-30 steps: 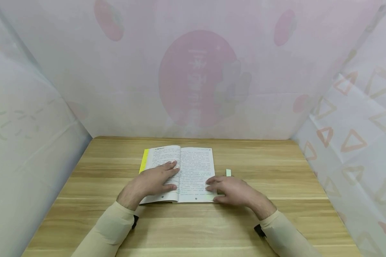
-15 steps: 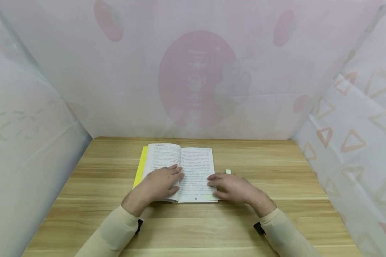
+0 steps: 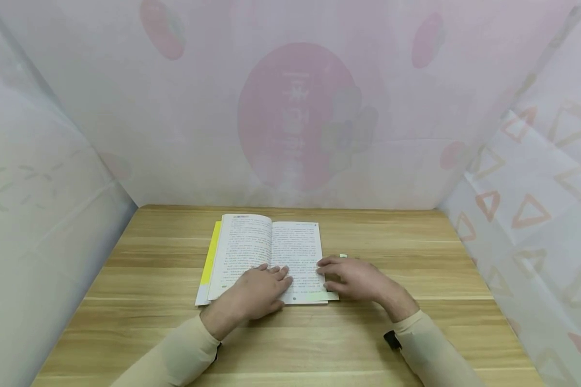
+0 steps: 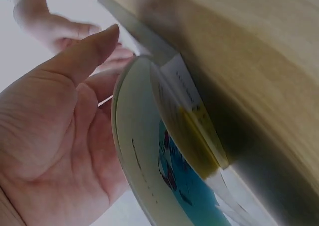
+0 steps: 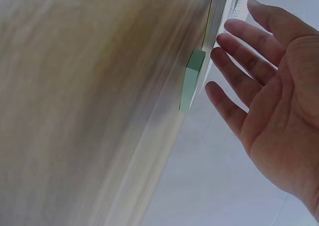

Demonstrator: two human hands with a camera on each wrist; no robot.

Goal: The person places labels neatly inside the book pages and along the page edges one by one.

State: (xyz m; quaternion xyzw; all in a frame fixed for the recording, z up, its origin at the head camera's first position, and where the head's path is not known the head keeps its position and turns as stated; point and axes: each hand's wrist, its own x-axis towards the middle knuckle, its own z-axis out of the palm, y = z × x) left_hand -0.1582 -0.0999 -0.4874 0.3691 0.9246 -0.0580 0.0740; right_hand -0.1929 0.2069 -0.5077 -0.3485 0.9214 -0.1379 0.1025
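Fingers [image 3: 281, 273] lying across an open, white-paged printed book [image 3: 295, 242]

The left hand [image 3: 255, 294] is resting, fingers relaxed and nearly straight, on the book's lower middle, gripping nothing. The right hand [image 3: 360, 279] is holding its fingers loosely spread and empty at the book's right edge; I cannot tell whether they are pressing it. Just beside those right fingertips, a small mint-green rectangular block [image 5: 193, 76] is sitting by the book's edge. Leftward of the left fingers, a yellow strip [image 3: 210, 255] is showing past the pages. Beneath both hands, a pale-brown wood-grain table [image 3: 290, 349] is supporting the book. Farther out, beige sleeves [image 3: 174, 352] are covering the forearms.
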